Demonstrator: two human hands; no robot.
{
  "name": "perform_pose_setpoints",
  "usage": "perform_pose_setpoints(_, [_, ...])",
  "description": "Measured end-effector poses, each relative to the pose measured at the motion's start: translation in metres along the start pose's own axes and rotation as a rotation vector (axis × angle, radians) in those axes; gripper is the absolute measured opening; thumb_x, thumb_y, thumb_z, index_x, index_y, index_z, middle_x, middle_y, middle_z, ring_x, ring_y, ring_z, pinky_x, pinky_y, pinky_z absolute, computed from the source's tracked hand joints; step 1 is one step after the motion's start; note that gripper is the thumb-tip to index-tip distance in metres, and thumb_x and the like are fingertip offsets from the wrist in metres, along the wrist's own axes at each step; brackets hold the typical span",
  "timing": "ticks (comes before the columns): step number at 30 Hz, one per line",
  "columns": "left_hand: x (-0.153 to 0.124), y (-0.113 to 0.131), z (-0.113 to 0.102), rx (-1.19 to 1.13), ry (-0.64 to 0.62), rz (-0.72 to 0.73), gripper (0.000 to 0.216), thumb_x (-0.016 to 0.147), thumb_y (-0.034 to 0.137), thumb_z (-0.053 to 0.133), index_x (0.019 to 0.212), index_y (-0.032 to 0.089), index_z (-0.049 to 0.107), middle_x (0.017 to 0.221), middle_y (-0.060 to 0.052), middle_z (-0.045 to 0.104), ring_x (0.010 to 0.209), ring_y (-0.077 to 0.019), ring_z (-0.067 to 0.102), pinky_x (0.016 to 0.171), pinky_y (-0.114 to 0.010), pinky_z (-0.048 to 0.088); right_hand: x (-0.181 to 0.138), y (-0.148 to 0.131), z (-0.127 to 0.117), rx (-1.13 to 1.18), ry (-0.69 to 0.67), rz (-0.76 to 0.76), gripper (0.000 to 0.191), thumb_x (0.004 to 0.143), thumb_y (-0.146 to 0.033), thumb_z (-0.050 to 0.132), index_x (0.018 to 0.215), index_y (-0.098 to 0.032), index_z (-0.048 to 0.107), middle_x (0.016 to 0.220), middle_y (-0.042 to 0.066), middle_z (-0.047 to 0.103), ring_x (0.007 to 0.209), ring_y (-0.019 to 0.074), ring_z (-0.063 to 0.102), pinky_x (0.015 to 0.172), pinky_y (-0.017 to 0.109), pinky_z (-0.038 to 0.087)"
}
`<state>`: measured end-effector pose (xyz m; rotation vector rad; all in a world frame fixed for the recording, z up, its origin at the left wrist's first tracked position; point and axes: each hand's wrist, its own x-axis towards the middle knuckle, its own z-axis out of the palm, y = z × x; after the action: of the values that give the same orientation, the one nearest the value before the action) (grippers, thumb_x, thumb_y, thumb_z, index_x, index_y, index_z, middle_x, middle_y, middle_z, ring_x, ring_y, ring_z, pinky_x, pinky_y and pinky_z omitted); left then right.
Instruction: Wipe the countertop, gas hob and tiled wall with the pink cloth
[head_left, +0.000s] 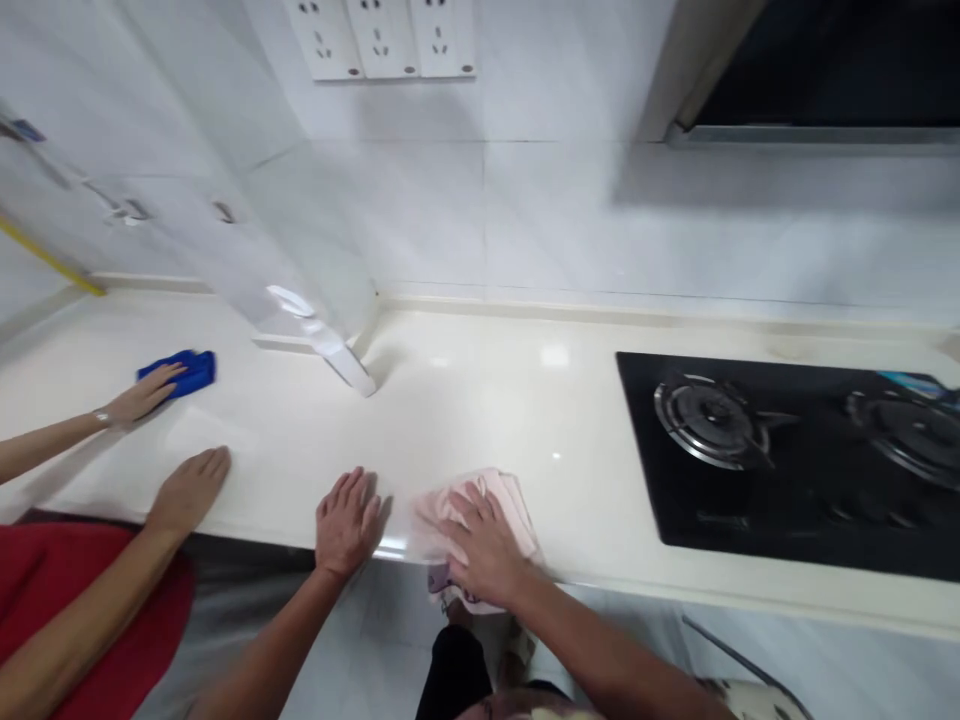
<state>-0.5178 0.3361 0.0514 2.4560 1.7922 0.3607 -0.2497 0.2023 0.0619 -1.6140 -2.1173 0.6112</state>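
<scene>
My right hand (486,548) lies spread on a pale pink cloth (517,505) at the counter's front edge. Its fingers are stretched out and press the cloth flat. Part of the cloth hangs over the edge below my palm. To the left, my left hand (347,525) rests on the white countertop (480,400), fingers extended, with nothing in it. Bare counter separates it from the cloth.
Another person in a red shirt (82,590) stands at the left, one hand on a blue cloth (196,372). A black gas stove (795,450) is set into the counter at right. A white-edged pillar (330,350) juts out near the middle.
</scene>
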Motion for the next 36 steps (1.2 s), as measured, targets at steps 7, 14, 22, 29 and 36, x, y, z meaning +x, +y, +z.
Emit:
perform_pose_setpoints(7, [0.009, 0.002, 0.0, 0.006, 0.021, 0.009, 0.056, 0.103, 0.052, 0.033, 0.141, 0.022, 0.062, 0.16, -0.015, 0.054, 0.152, -0.035, 0.044, 0.12, -0.059, 0.038, -0.149, 0.092, -0.03, -0.099, 0.437, 0.233, 0.052, 0.078, -0.013, 0.056, 0.128, -0.021, 0.066, 0.152, 0.013, 0.055, 0.142, 0.0336, 0.045, 0.117, 0.058, 0.039])
perform_pose_setpoints(14, [0.016, -0.003, 0.005, -0.015, -0.027, -0.023, 0.058, 0.101, 0.06, 0.033, 0.149, 0.033, 0.052, 0.166, -0.004, 0.048, 0.157, -0.0322, 0.037, 0.123, -0.062, 0.034, -0.251, 0.137, -0.107, -0.241, 0.823, 0.502, 0.042, 0.095, -0.026, 0.05, 0.136, -0.022, 0.061, 0.147, 0.017, 0.053, 0.138, 0.0325, 0.05, 0.115, 0.057, 0.044])
perform_pose_setpoints(22, [0.016, -0.001, 0.001, 0.044, -0.065, 0.004, 0.06, 0.103, 0.053, 0.034, 0.146, 0.019, 0.059, 0.164, -0.018, 0.048, 0.156, -0.0363, 0.037, 0.124, -0.058, 0.031, -0.269, 0.257, -0.183, -0.327, 0.783, 1.315, 0.064, 0.096, -0.054, 0.043, 0.149, -0.019, 0.055, 0.163, 0.022, 0.039, 0.152, 0.0463, 0.03, 0.117, 0.074, 0.028])
perform_pose_setpoints(29, [0.019, -0.005, 0.003, 0.05, -0.092, 0.016, 0.066, 0.102, 0.055, 0.032, 0.146, 0.015, 0.06, 0.164, -0.02, 0.047, 0.155, -0.0391, 0.037, 0.123, -0.061, 0.031, -0.185, 0.221, -0.151, -0.357, 0.666, 1.301, 0.062, 0.099, -0.051, 0.044, 0.151, -0.019, 0.057, 0.168, 0.02, 0.035, 0.157, 0.0465, 0.021, 0.12, 0.072, 0.022])
perform_pose_setpoints(36, [0.021, -0.007, 0.01, 0.036, -0.035, 0.01, 0.075, 0.095, 0.063, 0.029, 0.16, 0.029, 0.046, 0.164, -0.016, 0.048, 0.157, -0.0366, 0.037, 0.123, -0.061, 0.032, -0.137, 0.129, -0.067, -0.279, 0.568, 0.605, 0.042, 0.089, -0.029, 0.061, 0.13, -0.024, 0.07, 0.152, 0.013, 0.056, 0.154, 0.0398, 0.031, 0.119, 0.063, 0.029])
